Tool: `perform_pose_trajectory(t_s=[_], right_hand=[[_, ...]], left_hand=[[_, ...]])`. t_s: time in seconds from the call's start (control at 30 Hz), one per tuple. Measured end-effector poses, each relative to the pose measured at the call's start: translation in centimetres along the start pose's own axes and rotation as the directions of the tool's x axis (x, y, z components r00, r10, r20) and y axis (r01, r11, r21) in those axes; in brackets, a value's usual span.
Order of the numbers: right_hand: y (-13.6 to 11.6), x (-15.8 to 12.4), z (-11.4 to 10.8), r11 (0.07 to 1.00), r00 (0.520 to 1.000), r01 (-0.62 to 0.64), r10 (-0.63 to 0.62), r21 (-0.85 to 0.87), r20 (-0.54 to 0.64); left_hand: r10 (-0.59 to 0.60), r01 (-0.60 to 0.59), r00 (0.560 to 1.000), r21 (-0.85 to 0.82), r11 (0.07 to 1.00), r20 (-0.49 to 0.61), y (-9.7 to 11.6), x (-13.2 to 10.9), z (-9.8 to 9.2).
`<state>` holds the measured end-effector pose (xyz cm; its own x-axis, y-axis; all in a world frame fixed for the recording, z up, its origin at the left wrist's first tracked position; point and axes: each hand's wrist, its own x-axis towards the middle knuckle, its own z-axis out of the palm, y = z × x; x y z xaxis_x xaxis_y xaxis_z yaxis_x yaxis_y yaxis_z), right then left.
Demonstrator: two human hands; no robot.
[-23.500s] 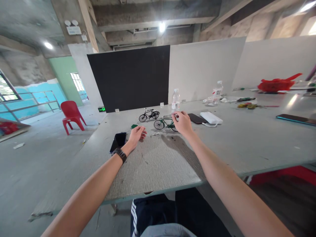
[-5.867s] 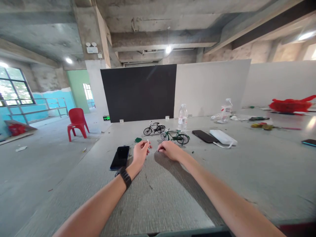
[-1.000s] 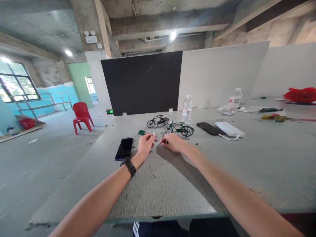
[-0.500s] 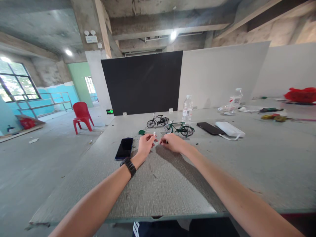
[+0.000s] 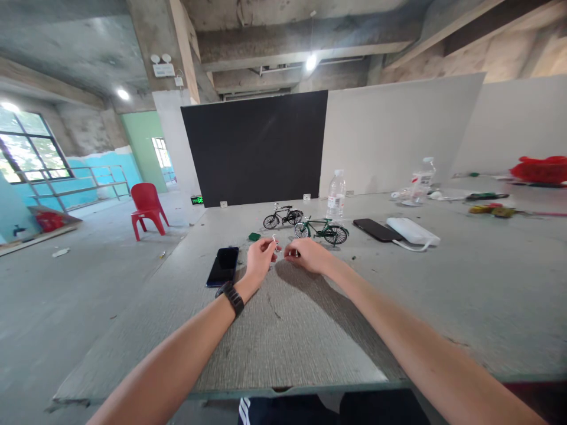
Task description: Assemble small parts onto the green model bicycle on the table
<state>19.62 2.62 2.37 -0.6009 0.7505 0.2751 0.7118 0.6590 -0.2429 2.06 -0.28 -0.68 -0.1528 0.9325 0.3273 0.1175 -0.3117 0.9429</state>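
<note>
My left hand [image 5: 261, 252] is closed in a pinch on a small silvery metal piece [image 5: 275, 240], thin and bent at its top; its exact kind is too small to make out. Just to the right, my right hand [image 5: 305, 255] has its fingers curled together, and what they hold, if anything, is hidden. A narrow gap separates the two hands. Behind them stand a green model bicycle [image 5: 321, 230] and, farther back, a black model bicycle [image 5: 282, 218]. A small green piece [image 5: 254, 236] lies beyond my left hand.
Left of my left hand lies a dark phone [image 5: 222, 267]. To the right are another phone [image 5: 376, 230], a white power bank [image 5: 411, 232] with a cable, and a water bottle [image 5: 336, 193]. A second bottle [image 5: 423, 180] stands farther right. The black panel [image 5: 254, 147] rises behind the table.
The silvery piece has shifted slightly left and tilted in my left hand's fingers. My right hand has moved slightly left.
</note>
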Motion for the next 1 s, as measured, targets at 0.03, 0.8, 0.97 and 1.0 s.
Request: perform_pose_trajectory(t_s=[0.03, 0.8, 0.97, 1.0], right_hand=[[0.0, 0.0, 0.0, 1.0, 0.999, 0.014, -0.014, 0.005, -0.03], [-1.3, -0.4, -0.9, 0.98, 0.909, 0.172, -0.198, -0.102, -0.367], [-1.2, -0.4, -0.9, 0.972, 0.905, 0.19, -0.227, -0.138, -0.359], [-1.2, -0.4, -0.9, 0.971, 0.904, 0.192, -0.232, -0.144, -0.359]], left_hand=[[-0.006, 0.006, 1.0, -0.022, 1.0, -0.004, -0.1, 0.1, 0.0], [-0.018, 0.045, 0.995, -0.295, 0.954, 0.093, -0.8, 0.4, 0.3], [-0.014, 0.041, 0.996, -0.311, 0.95, 0.088, -0.8, 0.2, 0.4], [-0.012, 0.04, 0.996, -0.309, 0.95, 0.091, -0.7, 0.2, 0.4]])
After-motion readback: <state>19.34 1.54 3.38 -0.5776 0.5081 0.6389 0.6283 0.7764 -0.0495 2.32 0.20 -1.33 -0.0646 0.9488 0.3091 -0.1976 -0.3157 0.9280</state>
